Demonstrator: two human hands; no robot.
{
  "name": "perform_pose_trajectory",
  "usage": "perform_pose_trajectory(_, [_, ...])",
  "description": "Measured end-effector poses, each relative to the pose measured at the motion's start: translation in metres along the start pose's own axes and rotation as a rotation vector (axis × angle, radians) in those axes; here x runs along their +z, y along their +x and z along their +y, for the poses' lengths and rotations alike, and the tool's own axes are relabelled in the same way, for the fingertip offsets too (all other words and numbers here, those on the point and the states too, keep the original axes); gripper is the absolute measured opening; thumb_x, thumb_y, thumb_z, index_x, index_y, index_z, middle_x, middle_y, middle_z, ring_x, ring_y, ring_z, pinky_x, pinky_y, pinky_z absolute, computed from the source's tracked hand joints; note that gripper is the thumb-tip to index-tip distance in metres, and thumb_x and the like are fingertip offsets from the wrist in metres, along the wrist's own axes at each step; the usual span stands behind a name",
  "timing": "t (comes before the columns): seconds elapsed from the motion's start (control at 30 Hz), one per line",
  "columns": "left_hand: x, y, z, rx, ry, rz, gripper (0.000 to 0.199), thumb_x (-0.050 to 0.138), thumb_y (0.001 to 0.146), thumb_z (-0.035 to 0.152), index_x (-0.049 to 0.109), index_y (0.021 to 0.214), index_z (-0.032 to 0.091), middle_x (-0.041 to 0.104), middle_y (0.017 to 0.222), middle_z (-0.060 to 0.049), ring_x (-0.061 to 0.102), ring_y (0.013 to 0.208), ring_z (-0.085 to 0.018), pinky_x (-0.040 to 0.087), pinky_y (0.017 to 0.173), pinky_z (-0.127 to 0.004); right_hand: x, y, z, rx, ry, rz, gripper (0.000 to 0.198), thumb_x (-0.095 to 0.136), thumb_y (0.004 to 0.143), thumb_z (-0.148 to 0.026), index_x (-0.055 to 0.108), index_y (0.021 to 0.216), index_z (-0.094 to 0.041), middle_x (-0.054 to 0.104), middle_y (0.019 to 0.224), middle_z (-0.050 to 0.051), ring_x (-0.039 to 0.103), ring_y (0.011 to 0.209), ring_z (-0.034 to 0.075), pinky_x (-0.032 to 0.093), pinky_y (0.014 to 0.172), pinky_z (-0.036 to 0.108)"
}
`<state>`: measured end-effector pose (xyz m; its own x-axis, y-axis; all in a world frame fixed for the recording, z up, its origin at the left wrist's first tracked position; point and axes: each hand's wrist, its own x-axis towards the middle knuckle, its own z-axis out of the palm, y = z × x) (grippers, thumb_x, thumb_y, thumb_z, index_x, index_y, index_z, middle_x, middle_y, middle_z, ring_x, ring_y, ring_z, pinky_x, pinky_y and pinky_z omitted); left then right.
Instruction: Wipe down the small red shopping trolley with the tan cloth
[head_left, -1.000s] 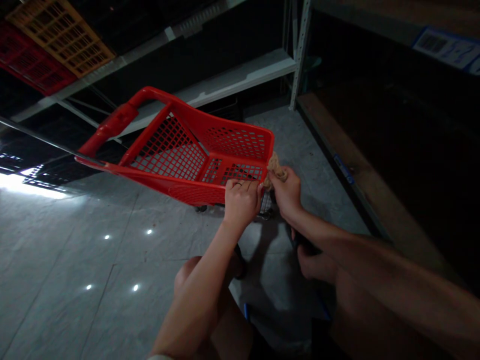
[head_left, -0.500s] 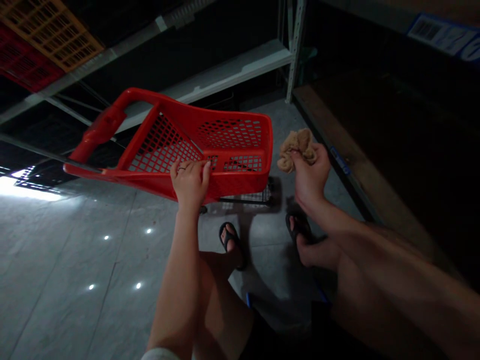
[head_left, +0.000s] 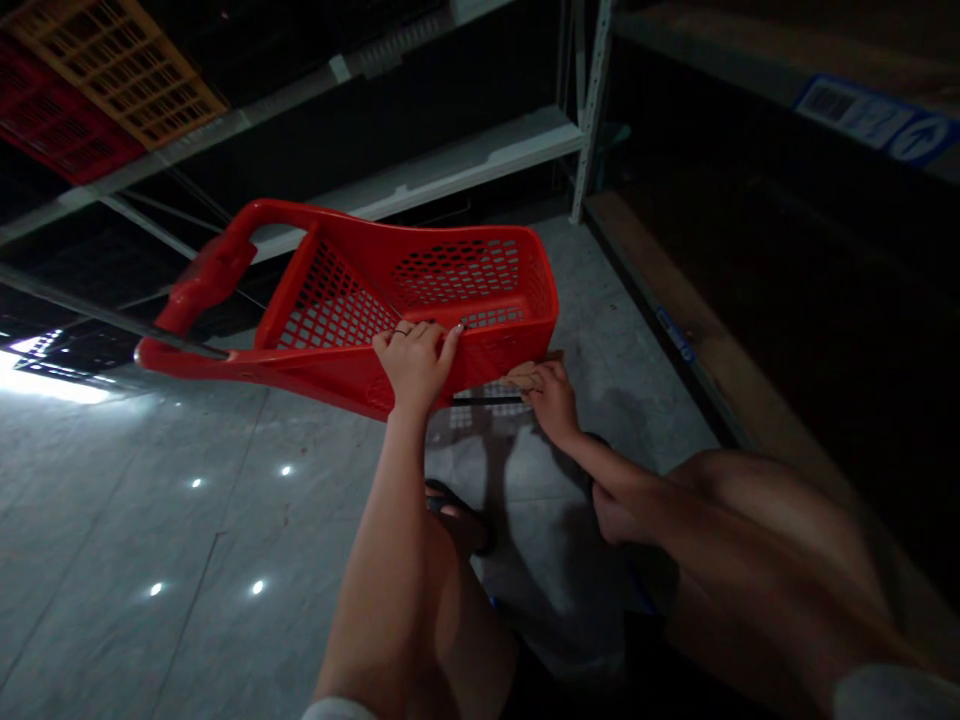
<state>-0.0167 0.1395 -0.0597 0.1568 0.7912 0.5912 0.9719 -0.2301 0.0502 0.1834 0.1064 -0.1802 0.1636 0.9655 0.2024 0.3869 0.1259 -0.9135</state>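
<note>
A red plastic shopping cart (head_left: 322,372) with perforated basket walls stands in front of me, its handle to the left. My left hand (head_left: 417,362) is closed over the basket's near rim, thumb along the top edge and a ring on one finger. Low at the basket's right end, my right hand (head_left: 553,402) grips a crumpled tan cloth (head_left: 525,376). The cloth lies against or close to the basket's lower corner and the black lower frame; exact contact is hard to make out. My fingers hide part of the cloth.
Behind the cart runs a metal shelf (head_left: 480,150) with an upright post (head_left: 591,110). Yellow (head_left: 127,70) and red crates (head_left: 60,120) sit at the upper left. A wooden-edged rack (head_left: 652,270) borders the right. My sandalled feet stand on the grey tiled floor (head_left: 112,540).
My right hand has moved down and left with the cloth, from beside the basket to its lower right corner. My left hand has shifted right along the rim.
</note>
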Motion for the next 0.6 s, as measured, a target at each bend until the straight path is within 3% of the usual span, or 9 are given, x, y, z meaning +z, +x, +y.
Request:
perform_pose_trajectory(0.17, [0.011,0.007,0.021,-0.008,-0.053,0.029,0.045,0.044,0.103,0.054,0.069,0.080,0.026,0.076,0.084,-0.007,0.060,0.089,-0.028,0.034,0.088,-0.048,-0.032,0.042,-0.046,-0.218,0.126,0.189,0.026,0.060,0.079,-0.016,0.068,0.101,-0.028,0.058,0.120,0.006,0.055,0.122,0.027,0.045,0.113,0.050])
perform_pose_trajectory(0.27, [0.015,0.008,0.034,-0.020,-0.083,0.026,0.045,0.043,0.103,0.054,0.070,0.083,0.025,0.076,0.086,-0.009,0.061,0.092,-0.029,0.035,0.087,-0.048,-0.041,0.066,-0.064,-0.250,0.098,0.244,0.028,0.058,0.080,-0.015,0.065,0.104,-0.029,0.054,0.125,0.007,0.052,0.127,0.026,0.041,0.118,0.049])
perform_pose_trajectory(0.33, [0.014,0.008,0.041,-0.014,-0.108,0.015,0.043,0.042,0.105,0.052,0.073,0.090,0.025,0.077,0.091,-0.009,0.062,0.094,-0.029,0.035,0.088,-0.047,-0.031,0.068,-0.058,-0.220,0.053,0.255,0.032,0.055,0.078,-0.012,0.062,0.105,-0.027,0.052,0.125,0.008,0.052,0.125,0.025,0.042,0.118,0.047])
perform_pose_trajectory(0.43, [0.002,0.007,0.043,0.050,-0.203,-0.035,0.039,0.037,0.108,0.044,0.071,0.117,0.028,0.078,0.111,-0.007,0.064,0.103,-0.027,0.038,0.090,-0.045,-0.001,0.053,-0.034,-0.158,0.010,0.211,0.034,0.054,0.076,-0.010,0.059,0.106,-0.024,0.048,0.130,0.011,0.051,0.129,0.026,0.042,0.118,0.047])
perform_pose_trajectory(0.5, [-0.012,0.004,0.033,0.086,-0.254,-0.057,0.040,0.035,0.108,0.039,0.065,0.131,0.028,0.075,0.121,-0.006,0.064,0.109,-0.025,0.041,0.092,-0.043,0.020,0.037,-0.020,-0.143,0.020,0.093,0.034,0.054,0.074,-0.008,0.060,0.104,-0.023,0.048,0.130,0.012,0.053,0.127,0.027,0.043,0.117,0.049])
perform_pose_trajectory(0.6, [-0.041,-0.006,0.005,0.022,-0.156,0.025,0.035,0.041,0.106,0.036,0.069,0.126,0.027,0.076,0.117,-0.008,0.064,0.111,-0.027,0.041,0.100,-0.046,0.038,0.019,-0.023,-0.163,0.074,-0.057,0.031,0.056,0.073,-0.009,0.063,0.099,-0.024,0.052,0.118,0.010,0.058,0.116,0.028,0.048,0.111,0.049])
